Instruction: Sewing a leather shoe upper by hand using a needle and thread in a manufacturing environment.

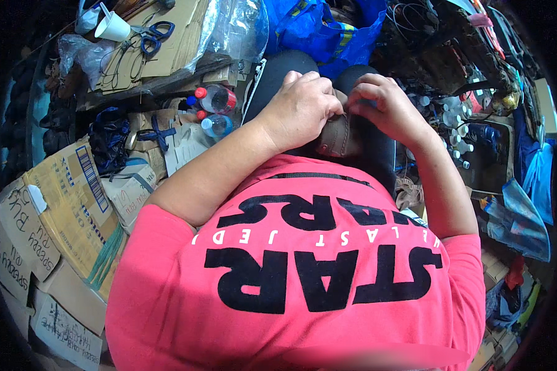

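On the lap, both hands hold a brown shoe (339,137): the left hand (300,108) has its grip closed over the top, the right hand (384,105) pinches its upper edge. Two bottles (216,111) and scissors (153,34) lie to the left.

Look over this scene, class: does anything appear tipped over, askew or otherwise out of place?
Yes. Two clear plastic bottles with red caps lie on their sides among the cardboard scraps to the person's left, and a white paper cup lies tipped beside blue-handled scissors. The left hand and right hand both grip a brown shoe.
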The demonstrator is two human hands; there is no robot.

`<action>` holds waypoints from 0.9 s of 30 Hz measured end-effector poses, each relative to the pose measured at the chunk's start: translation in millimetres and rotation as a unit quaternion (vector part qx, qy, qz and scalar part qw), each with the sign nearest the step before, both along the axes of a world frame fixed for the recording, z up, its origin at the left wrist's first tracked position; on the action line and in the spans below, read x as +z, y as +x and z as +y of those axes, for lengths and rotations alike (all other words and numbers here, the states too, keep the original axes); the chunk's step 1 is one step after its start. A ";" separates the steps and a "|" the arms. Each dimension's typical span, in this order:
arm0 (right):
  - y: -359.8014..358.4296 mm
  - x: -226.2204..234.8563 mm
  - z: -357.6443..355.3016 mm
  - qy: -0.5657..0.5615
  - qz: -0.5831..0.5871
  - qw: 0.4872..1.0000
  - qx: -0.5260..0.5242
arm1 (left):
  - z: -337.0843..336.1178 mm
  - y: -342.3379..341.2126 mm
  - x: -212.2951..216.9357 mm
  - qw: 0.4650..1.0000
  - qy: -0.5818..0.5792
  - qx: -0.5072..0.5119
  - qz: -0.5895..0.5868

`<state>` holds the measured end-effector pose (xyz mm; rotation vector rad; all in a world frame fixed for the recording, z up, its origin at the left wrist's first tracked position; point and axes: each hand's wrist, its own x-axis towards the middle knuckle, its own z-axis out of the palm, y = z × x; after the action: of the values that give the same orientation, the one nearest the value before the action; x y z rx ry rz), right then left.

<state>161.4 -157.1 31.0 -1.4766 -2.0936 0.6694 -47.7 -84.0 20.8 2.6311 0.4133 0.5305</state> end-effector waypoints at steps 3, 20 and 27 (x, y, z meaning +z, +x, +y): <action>9.8 -6.2 -10.9 0.005 0.051 0.995 -0.083 | -1.7 1.5 -9.8 0.999 -0.044 0.003 -0.014; 2.9 -23.5 -9.5 -0.169 0.151 0.971 -0.078 | 2.2 -29.8 -28.7 0.987 -0.138 0.075 -0.021; -8.4 -29.9 -9.6 -0.273 0.265 0.914 -0.138 | -13.0 -29.5 -33.9 0.980 -0.115 0.153 -0.047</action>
<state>153.0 -166.6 1.0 -1.5878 -1.3057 1.4327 -77.3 -97.0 -13.1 2.3224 0.8059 0.6578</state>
